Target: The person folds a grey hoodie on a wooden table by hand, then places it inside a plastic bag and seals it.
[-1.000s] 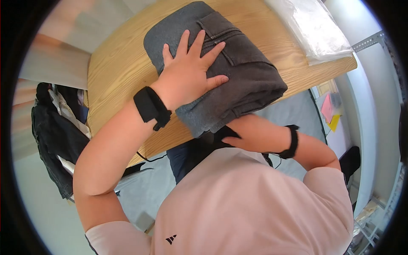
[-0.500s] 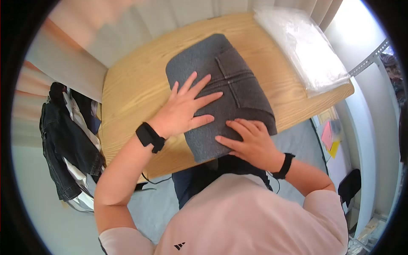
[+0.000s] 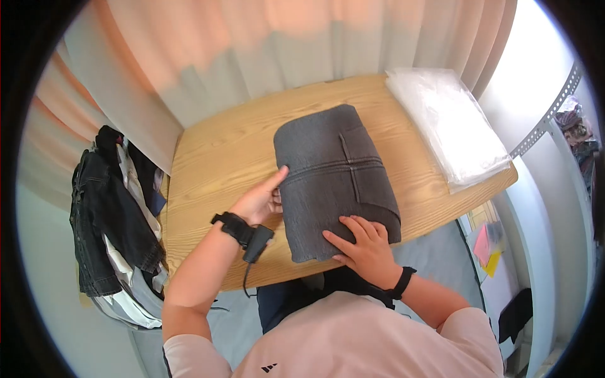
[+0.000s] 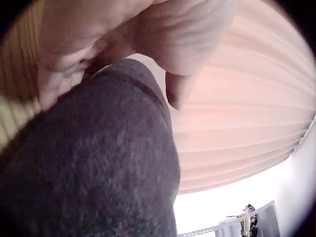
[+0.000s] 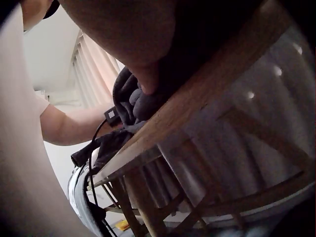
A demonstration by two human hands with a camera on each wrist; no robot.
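Note:
A folded dark grey garment (image 3: 328, 183) with seams lies on the wooden table (image 3: 220, 145). My left hand (image 3: 259, 200) is at its left edge, thumb on the top near the edge and the other fingers curled at the side; in the left wrist view the hand (image 4: 133, 34) stands over the grey cloth (image 4: 108, 158), and whether it pinches the cloth is unclear. My right hand (image 3: 370, 253) rests with spread fingers on the garment's near right part. In the right wrist view, part of that hand (image 5: 128, 34) shows above the table edge (image 5: 197, 89).
Clear plastic bags (image 3: 450, 126) lie at the table's right. Dark and white clothes (image 3: 116, 208) hang beyond its left edge. A pleated curtain (image 3: 252, 50) stands behind, and a perforated metal bar (image 3: 547, 116) is at the right. A black cable (image 3: 246, 280) hangs from the left wrist device.
The garment has come down flat with its near end lower in view. My left hand has moved from its top to its left edge; my right hand has come from beneath to the top.

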